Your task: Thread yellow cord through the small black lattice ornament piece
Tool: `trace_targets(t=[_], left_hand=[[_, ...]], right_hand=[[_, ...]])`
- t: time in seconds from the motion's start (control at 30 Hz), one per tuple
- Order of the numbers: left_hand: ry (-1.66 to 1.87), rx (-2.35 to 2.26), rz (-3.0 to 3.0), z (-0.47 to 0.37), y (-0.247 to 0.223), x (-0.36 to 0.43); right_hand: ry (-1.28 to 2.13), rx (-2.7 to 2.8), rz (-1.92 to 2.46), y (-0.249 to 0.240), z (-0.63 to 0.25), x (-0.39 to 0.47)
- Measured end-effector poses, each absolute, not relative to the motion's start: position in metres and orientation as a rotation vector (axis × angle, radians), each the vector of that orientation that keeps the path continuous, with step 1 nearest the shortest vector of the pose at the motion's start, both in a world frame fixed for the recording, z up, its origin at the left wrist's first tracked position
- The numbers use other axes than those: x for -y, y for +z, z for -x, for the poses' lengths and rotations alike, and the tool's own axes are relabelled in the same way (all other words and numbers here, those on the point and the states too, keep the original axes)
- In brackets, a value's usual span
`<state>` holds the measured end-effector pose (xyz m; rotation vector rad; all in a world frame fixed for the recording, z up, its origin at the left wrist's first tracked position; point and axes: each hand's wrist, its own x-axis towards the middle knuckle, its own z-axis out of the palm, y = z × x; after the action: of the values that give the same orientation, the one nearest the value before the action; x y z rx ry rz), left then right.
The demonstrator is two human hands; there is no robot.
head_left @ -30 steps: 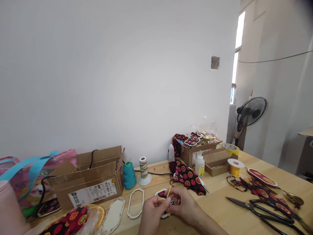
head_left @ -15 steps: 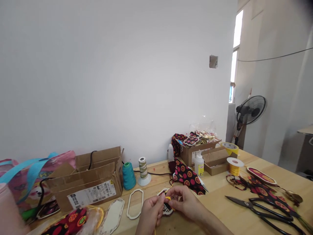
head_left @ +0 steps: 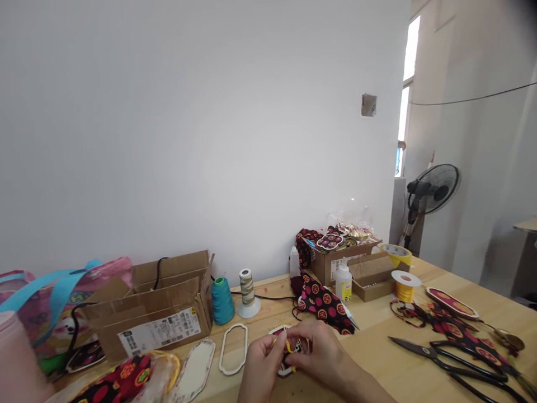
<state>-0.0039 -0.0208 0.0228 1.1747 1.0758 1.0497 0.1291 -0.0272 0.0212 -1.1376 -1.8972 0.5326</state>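
My left hand [head_left: 263, 362] has its thumb and fingers pinched on a yellow cord [head_left: 288, 346]. Close beside it on the right, my right hand [head_left: 321, 351] pinches the same cord with thumb and index finger. Just behind the fingers, partly hidden by them, is a dark patterned piece with a white scalloped rim [head_left: 285, 371]. Left of my hands, a white oblong frame [head_left: 233, 349] lies on the wooden table [head_left: 361, 358], beside a pale scalloped plate [head_left: 194, 370].
Black scissors [head_left: 451, 358] lie at right, near a yellow cord spool [head_left: 405, 285]. Behind stand a glue bottle [head_left: 343, 283], a box of patterned pieces [head_left: 325, 266], a teal thread cone [head_left: 222, 301] and an open cardboard box [head_left: 161, 313]. Patterned fabric [head_left: 321, 299] lies behind my hands.
The view has shifted slightly. My fingers have changed position around the yellow cord, and more of it shows between them, stretched upright.
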Motion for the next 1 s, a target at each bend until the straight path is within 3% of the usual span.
trace_targets(t=[0.47,0.8,1.0], left_hand=[[1.071,-1.089,-1.424,0.005,0.021,0.023],[1.069,-1.125,-1.671,0.009,0.030,0.028],[1.043,-1.228,-1.651,0.009,0.025,0.024]], right_hand=[[1.308,1.352,0.747,0.014,-0.130,0.021],[1.428,1.335,0.642,0.013,-0.131,0.020],[1.272,1.484,0.806,0.019,-0.131,0.023]])
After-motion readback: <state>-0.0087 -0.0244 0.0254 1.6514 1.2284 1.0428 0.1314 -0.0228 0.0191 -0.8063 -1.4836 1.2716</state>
